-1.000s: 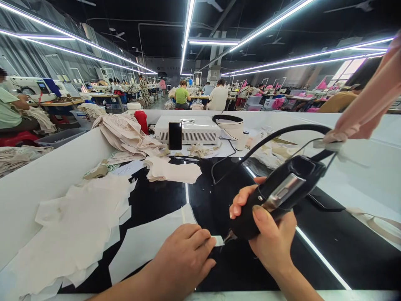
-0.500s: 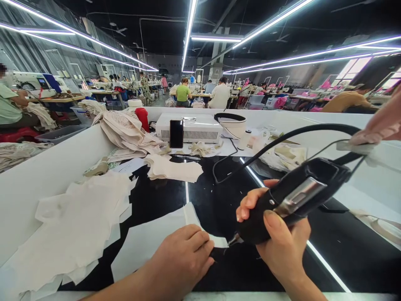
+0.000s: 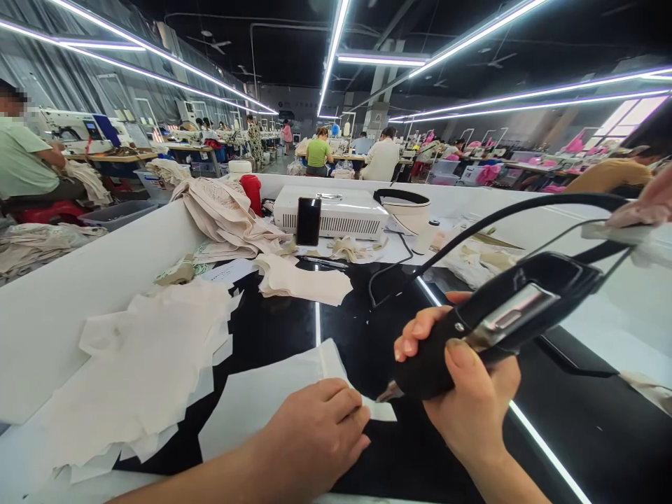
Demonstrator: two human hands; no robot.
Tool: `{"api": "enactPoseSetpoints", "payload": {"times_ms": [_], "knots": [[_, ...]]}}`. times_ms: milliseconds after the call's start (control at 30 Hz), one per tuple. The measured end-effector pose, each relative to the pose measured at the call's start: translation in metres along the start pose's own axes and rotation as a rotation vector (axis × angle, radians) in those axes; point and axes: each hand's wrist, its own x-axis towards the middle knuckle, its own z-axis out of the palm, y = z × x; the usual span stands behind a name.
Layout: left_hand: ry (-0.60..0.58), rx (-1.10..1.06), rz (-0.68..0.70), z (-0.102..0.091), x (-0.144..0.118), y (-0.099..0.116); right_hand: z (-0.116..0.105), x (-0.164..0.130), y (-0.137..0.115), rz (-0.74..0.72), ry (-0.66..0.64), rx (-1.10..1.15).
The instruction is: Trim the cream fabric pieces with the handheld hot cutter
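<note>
My right hand (image 3: 467, 392) grips a black corded hand tool (image 3: 504, 318) with a metal plate on its side; its tip points down at the edge of a white fabric piece (image 3: 273, 399) on the glossy black table (image 3: 357, 329). My left hand (image 3: 315, 437) lies flat on that fabric, fingers curled near the tool's tip. The tool's black cable (image 3: 504, 213) arcs up to the right.
A stack of cut white pieces (image 3: 141, 364) lies at left, more beige fabric (image 3: 220, 213) behind it. A white machine box (image 3: 336, 210), a black phone (image 3: 308, 220), a red bottle (image 3: 253, 192) and a white bowl (image 3: 404, 206) stand at the back. Another person's sleeve (image 3: 645, 203) shows far right.
My right hand and the tool have shifted slightly right and tilted flatter. More of the white fabric piece shows past my left hand's fingers. The view has moved a little.
</note>
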Motion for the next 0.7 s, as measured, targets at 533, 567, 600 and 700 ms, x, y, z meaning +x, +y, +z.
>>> {"api": "enactPoseSetpoints", "payload": {"times_ms": [533, 567, 600, 700], "knots": [[-0.013, 0.043, 0.019, 0.004, 0.000, 0.000, -0.001, 0.001, 0.004, -0.003, -0.006, -0.051], [-0.001, 0.047, 0.022, 0.004, 0.000, 0.000, -0.002, 0.001, 0.003, -0.011, 0.004, -0.050], [0.010, 0.048, 0.022, 0.004, 0.000, 0.000, -0.004, 0.001, 0.003, -0.017, 0.010, -0.052], [0.040, 0.041, 0.011, 0.002, 0.001, 0.000, -0.008, 0.000, 0.002, -0.024, 0.014, -0.062]]}}
